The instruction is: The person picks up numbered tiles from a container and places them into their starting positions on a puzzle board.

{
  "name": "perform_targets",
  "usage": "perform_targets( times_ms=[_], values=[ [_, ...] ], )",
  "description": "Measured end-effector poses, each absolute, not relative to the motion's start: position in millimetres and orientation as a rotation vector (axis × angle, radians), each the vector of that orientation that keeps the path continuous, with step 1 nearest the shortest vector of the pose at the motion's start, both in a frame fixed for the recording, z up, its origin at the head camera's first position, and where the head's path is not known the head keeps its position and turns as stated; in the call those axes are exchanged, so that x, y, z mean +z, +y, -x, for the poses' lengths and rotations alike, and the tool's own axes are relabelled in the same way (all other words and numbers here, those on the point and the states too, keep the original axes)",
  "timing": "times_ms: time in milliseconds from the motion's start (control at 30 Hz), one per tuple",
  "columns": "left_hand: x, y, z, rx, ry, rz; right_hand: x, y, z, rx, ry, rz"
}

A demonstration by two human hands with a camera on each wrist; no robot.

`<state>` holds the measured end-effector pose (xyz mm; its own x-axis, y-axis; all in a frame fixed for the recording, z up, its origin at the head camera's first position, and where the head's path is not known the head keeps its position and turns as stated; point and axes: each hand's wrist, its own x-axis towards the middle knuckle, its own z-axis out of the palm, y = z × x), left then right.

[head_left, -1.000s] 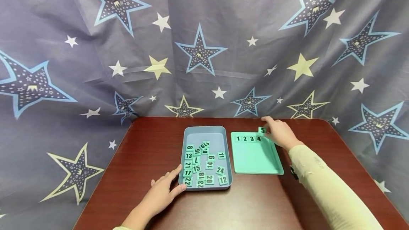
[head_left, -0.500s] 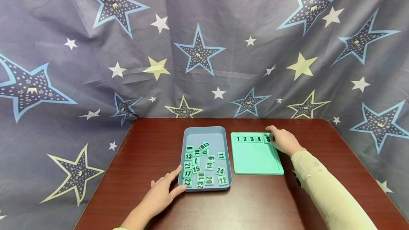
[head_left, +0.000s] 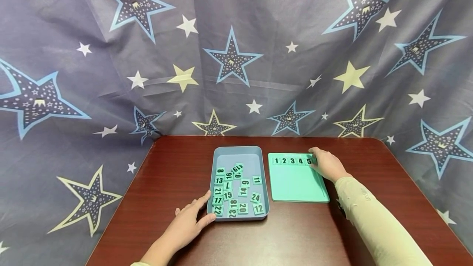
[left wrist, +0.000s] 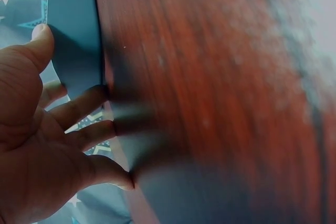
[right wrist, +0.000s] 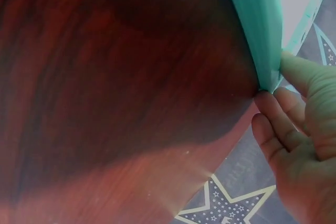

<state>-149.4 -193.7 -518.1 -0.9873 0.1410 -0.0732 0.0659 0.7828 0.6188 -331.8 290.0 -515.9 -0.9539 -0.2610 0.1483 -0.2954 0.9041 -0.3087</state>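
In the head view, a blue-grey tray [head_left: 236, 151] holds several loose green number tiles [head_left: 242, 191]. My left hand [head_left: 186, 221] rests at its near left corner, thumb at the rim, fingers spread along the outer side. To the right lies a green board [head_left: 297, 182] with tiles 1 to 5 in a row along its far edge. My right hand [head_left: 329, 165] is at the board's far right corner, beside the number 5 tile [head_left: 308, 161]. In the right wrist view the thumb [right wrist: 299, 72] lies over the board's edge, other fingers outside the corner; the tile is hidden there.
Both containers stand on a dark red wooden table [head_left: 295, 233]. A grey curtain [head_left: 236, 106] with stars hangs right behind the table's far edge and along its sides. A narrow strip of table separates tray and board.
The number 5 tile came down from above the row onto the board, then slid left beside the 4. My right hand moved right and down with it. The left hand stayed still.
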Motion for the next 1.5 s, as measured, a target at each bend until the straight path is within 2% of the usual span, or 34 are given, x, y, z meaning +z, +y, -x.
perform_targets(
  times_ms=[867, 1200, 1333, 1500],
  values=[
    [-522.8, -191.0, 152.2, 0.968, 2.848, -0.197, -517.8, 302.7, 321.8, 0.500, -2.961, -0.432],
    [-519.8, -189.8, 151.7, 0.934, 2.842, -0.199, -514.3, 307.8, 309.5, 0.675, -2.916, -0.394],
    [-514.1, -190.6, 153.7, 0.905, 2.831, -0.200, -502.3, 283.4, 299.5, 0.721, -2.844, -0.369],
    [-508.7, -193.4, 156.7, 0.882, 2.847, -0.221, -475.0, 209.0, 284.9, 0.684, -2.753, -0.391]
  ],
)
